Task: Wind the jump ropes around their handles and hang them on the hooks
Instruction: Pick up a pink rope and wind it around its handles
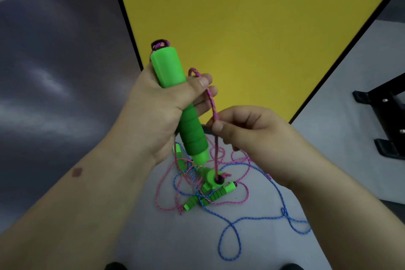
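Observation:
My left hand (153, 105) grips a green jump-rope handle (179, 103), held upright and tilted, with its pink rope leaving the top end. My right hand (247, 131) pinches the pink rope (211, 98) between thumb and forefinger, just right of the handle. From that pinch the rope drops to a second green handle (212, 178) hanging over the floor pile. Below lie tangled pink (166, 182) and blue ropes (252, 219) with more green handles (215, 195). No hooks are in view.
A yellow panel (252, 24) with a black edge stands ahead. Black metal feet of a stand (385, 120) sit on the grey floor at the right. A dark surface fills the left side.

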`<state>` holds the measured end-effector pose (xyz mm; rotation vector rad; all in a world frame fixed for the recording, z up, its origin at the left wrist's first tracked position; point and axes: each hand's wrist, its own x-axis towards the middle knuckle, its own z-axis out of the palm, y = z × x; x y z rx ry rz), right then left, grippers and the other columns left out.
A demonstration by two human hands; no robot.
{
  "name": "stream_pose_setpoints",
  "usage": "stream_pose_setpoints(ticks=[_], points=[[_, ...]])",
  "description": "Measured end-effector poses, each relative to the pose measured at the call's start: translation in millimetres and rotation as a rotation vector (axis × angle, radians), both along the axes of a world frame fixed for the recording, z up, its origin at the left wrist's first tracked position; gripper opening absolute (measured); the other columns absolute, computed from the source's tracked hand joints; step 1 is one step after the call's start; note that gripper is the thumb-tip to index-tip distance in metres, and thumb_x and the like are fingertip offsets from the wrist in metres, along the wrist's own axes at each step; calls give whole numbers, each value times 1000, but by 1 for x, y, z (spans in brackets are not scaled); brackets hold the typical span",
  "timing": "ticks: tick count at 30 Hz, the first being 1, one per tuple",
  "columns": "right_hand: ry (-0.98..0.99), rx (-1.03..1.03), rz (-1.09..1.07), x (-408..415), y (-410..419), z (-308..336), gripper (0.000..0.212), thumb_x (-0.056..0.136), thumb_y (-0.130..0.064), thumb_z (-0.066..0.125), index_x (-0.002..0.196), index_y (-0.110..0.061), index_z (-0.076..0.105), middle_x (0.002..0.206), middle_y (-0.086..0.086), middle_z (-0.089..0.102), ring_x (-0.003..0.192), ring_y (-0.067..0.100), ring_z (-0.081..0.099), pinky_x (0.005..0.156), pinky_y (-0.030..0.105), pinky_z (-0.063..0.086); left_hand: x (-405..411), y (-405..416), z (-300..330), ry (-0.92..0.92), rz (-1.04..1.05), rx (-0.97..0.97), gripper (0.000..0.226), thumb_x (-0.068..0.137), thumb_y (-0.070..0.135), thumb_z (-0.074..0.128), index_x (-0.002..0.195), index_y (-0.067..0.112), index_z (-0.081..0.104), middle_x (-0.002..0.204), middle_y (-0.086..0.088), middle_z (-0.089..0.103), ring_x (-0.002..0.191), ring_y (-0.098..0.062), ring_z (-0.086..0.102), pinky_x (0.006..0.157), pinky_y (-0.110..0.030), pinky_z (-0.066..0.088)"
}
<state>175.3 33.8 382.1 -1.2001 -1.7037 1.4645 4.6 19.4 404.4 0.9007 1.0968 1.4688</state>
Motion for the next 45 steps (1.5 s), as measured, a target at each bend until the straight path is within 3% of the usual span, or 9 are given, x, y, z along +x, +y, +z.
stream_pose_setpoints(ticks=[5,11,16,20,25,29,33,36,45], points=[[370,1,-219,-6,0,10,14,97,-4,60,91,-6,73,66,-9,74,58,-5,64,55,7,47,12,-5,-12,259,-191,-11,49,69,11,77,104,38,59,108,-31,71,104,-51,71,92,-65,57],[127,-84,-152,4,5,5,21,97,-30,65,93,-16,79,81,-2,73,62,0,56,67,26,40,18,-5,-10,108,-49,11,44,81,-8,77,98,27,57,86,-20,66,79,-33,72,78,-52,65],[7,-15,-37,4,2,3,13,94,-19,69,88,-15,80,79,4,76,67,5,56,66,23,44,1,0,-1,-16,-21,-20,37,91,-6,69,104,25,54,95,-13,74,79,-25,78,73,-39,64],[332,-58,-204,-1,3,8,14,94,-8,64,91,-13,77,62,-10,70,53,-1,57,57,15,46,3,-3,-12,338,-163,-16,48,72,14,81,107,39,60,106,-14,78,104,-42,73,93,-60,59],[392,-51,-208,-5,-2,13,23,98,-10,59,82,-11,76,65,-3,72,52,3,60,54,18,51,15,-5,-18,482,-196,6,48,64,34,84,103,54,65,107,-11,75,102,-36,73,91,-60,58],[399,-42,-198,-5,-1,10,20,100,-10,57,91,-11,75,69,-8,73,55,2,63,56,17,54,17,-5,-16,332,-124,-8,49,67,18,81,109,39,67,85,-3,74,81,-25,75,81,-47,63],[113,-86,110,10,5,1,25,94,-36,66,109,-18,77,104,2,80,99,21,75,91,37,57,9,0,-5,12,18,-72,51,83,-5,78,122,22,58,81,-8,74,72,-21,73,69,-39,63],[-44,-156,304,16,5,-3,29,84,-33,73,109,-17,74,92,7,71,82,25,64,75,48,48,0,2,0,-114,65,-114,48,91,-8,68,130,16,53,79,-7,75,70,-21,75,58,-33,60],[389,-40,-101,7,8,4,22,89,-14,72,111,-14,70,86,0,75,85,20,71,85,53,61,-10,-1,-10,-26,-264,-212,60,79,-7,72,136,7,56,122,-22,74,110,-33,75,90,-38,62]])
